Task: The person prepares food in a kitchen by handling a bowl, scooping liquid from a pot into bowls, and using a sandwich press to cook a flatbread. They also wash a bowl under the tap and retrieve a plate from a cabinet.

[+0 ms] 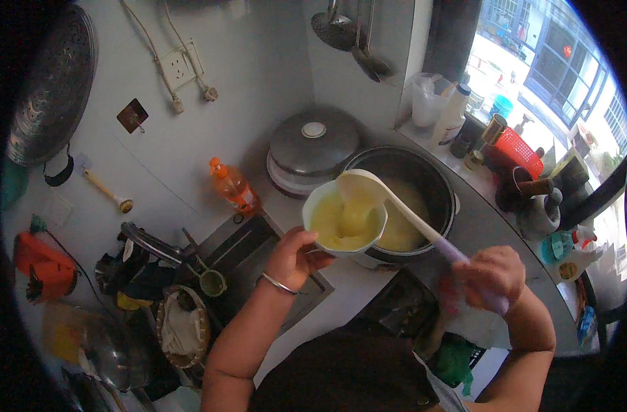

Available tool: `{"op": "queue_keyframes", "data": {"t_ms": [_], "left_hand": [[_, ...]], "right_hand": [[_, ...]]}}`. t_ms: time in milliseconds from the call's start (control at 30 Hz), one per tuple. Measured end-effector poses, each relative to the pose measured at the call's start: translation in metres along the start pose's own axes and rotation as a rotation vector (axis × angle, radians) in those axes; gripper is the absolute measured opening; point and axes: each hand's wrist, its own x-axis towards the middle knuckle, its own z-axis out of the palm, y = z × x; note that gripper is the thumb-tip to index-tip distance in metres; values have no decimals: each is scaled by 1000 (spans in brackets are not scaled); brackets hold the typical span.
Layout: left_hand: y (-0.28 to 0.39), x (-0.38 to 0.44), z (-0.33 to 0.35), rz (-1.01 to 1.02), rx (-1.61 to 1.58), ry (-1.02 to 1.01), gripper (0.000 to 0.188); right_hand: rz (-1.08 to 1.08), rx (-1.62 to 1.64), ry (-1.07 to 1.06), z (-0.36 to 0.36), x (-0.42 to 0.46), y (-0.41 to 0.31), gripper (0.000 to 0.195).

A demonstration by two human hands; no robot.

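Note:
My left hand (299,257) grips a white bowl (344,251) by its side, and yellowish soup or porridge (326,219) fills much of it. The handle of a ladle (421,221), pale with a purple grip, is in my right hand (491,278). Its cream head is tipped over the bowl's far rim, with yellow liquid running down into the bowl. Just behind and to the right stands a dark round cooking pot (447,206) holding more of the yellowish liquid. The bowl hides part of the pot's near left rim.
A domed metal lid (305,149) rests left of the pot. An orange pump bottle (233,188) stands by the sink (246,257). Along the windowsill are a white bottle (451,116), a red plastic basket (516,152) and a stone mortar (540,219). Ladles (339,31) hang on the wall.

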Motion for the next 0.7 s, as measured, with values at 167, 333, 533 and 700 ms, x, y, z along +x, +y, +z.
{"op": "queue_keyframes", "data": {"t_ms": [167,333,533,700], "left_hand": [[0,-2,-12,-12,-8,8,33],[4,-6,-16,28,6,54,39],[8,-9,-22,38,-11,88,38],[11,-14,-28,52,-43,76,33]], "right_hand": [[21,-123,161,2,-17,13,24],[917,357,275,15,-12,27,10],[1145,687,329,76,-42,67,12],[780,268,196,85,-51,87,14]]}}
